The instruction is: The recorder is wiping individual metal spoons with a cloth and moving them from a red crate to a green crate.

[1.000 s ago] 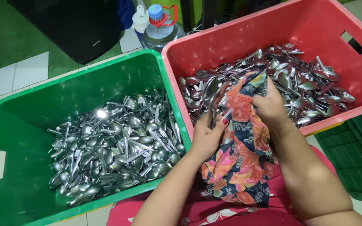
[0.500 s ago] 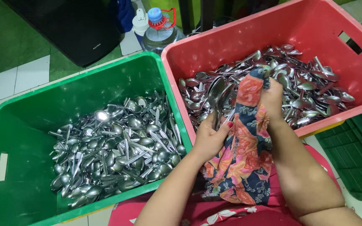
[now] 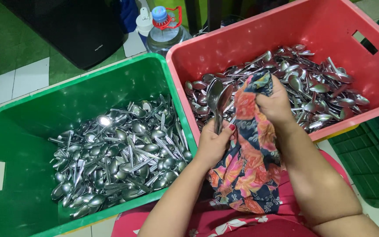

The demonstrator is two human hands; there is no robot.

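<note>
Looking down from the head view, a floor of white tiles (image 3: 27, 81) and green matting (image 3: 5, 48) is seen at ten o'clock, with a black box (image 3: 73, 30) and a clear water bottle (image 3: 165, 33) with a blue cap at twelve o'clock. Two crates are set side by side, touching: a green crate (image 3: 31, 114) at eight o'clock and a red crate (image 3: 259, 39) at two o'clock, each heaped with steel spoons (image 3: 123, 153). A darker green crate (image 3: 365, 158) is cut off at four o'clock.

A few spoons (image 3: 218, 103) are clamped in the closed left hand (image 3: 216, 142) over the red crate's near wall, bowls upward. A patterned cloth (image 3: 248, 166) is pinched shut in the right hand (image 3: 277, 105) just beside those spoons and is draped down toward six o'clock. How many spoons are held cannot be told; their handles are hidden by the left hand. The right fingertips are covered by the cloth.
</note>
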